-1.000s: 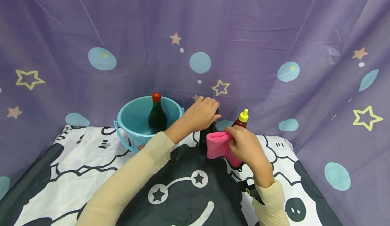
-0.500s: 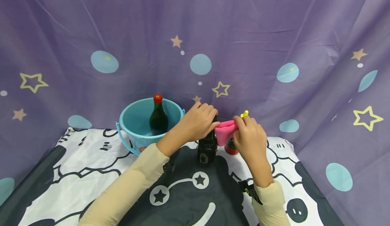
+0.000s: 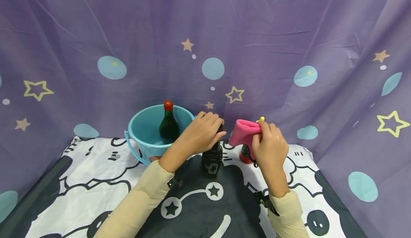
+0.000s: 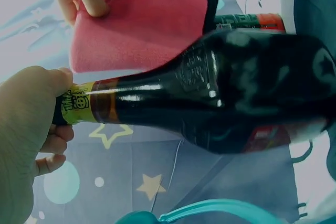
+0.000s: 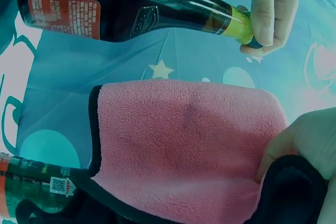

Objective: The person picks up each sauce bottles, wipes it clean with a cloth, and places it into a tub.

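My left hand (image 3: pixel 201 132) grips a dark glass bottle (image 3: pixel 212 159) at the top of its neck. In the left wrist view that bottle (image 4: pixel 226 93) has a yellow band on its neck; a red label shows on its body in the right wrist view. My right hand (image 3: pixel 271 147) pinches a folded pink cloth (image 3: pixel 242 133) with black edging, a short gap to the right of the bottle. Partly hidden behind the cloth and right hand is a squeeze bottle (image 3: pixel 245 156) with a yellow nozzle. Whether the dark bottle touches the sheet, I cannot tell.
Left of my left hand stands a light blue bucket (image 3: pixel 138 134) with a handle. A green bottle (image 3: pixel 169 127) with a red cap leans inside it. A black and white patterned sheet (image 3: pixel 102 191) lies below, and a purple curtain (image 3: pixel 154 52) hangs behind.
The cloth rose to the dark bottle's neck, then moved off to the right, apart from it. My left hand has shifted slightly left and down with the bottle.
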{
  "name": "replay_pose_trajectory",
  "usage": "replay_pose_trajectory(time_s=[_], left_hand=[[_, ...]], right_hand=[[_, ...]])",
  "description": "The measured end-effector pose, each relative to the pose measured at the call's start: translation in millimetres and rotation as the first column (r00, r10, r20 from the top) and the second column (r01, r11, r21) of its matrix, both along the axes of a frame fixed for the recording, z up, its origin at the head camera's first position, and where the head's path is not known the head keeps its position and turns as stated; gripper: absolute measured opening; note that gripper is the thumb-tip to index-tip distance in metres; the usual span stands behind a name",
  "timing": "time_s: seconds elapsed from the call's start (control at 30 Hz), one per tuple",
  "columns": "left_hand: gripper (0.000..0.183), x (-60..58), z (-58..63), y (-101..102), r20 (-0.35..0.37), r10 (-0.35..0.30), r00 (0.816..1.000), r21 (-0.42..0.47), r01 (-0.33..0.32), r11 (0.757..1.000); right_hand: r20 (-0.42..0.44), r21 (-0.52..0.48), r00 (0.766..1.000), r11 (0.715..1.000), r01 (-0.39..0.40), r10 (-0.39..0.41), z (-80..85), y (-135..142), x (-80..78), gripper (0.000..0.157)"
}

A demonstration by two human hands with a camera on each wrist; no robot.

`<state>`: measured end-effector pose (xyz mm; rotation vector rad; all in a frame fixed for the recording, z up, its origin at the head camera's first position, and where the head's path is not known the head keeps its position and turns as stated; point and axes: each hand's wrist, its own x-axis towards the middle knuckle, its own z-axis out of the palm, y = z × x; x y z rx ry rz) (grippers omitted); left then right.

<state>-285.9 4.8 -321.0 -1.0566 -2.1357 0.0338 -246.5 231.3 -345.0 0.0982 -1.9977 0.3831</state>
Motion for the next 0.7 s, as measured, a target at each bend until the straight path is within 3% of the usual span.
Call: replay_pose_trajectory(time_s=[0.47,0.7], left_hand=[[0.029,-6.9,-28.7,6.0,0.018,-0.046,0.999,0.064,0.044,0.997],[0.030,-7.5,-34.9,8.0,0.018,-0.030,0.999,0.127,0.027,0.992]], right_hand=[[0.043,0.004,0.999,1.000,-0.007,0.007,-7.4,-2.1,-5.6,0.026],[0.069,0.008,0.998,1.000,-0.007,0.007,-8.5,-4.0,-8.3,0.026]])
